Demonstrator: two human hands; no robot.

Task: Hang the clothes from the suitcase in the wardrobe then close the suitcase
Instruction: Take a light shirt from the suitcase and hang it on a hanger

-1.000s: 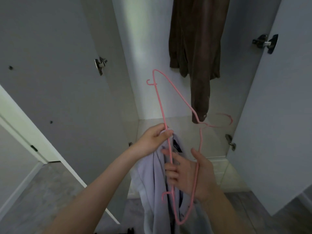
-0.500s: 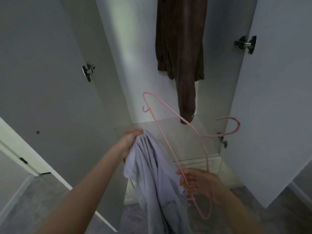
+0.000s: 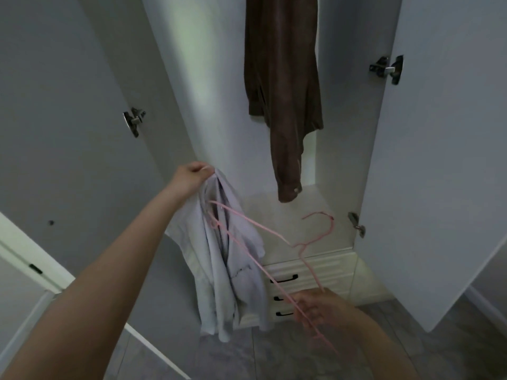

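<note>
so my left hand (image 3: 192, 174) still grips the lilac shirt (image 3: 230, 264) bunched, my right hand (image 3: 315, 308) has swung the pink hanger (image 3: 263, 237) down into it, threading's starting

The scene is dim and grey, with soft light falling on the wardrobe's (image 3: 208, 86) back wall and little hard shadow. Wide-angle distortion bends the door edges. The right hand (image 3: 319, 311) and pink hanger (image 3: 263, 229) are motion-blurred.
</note>
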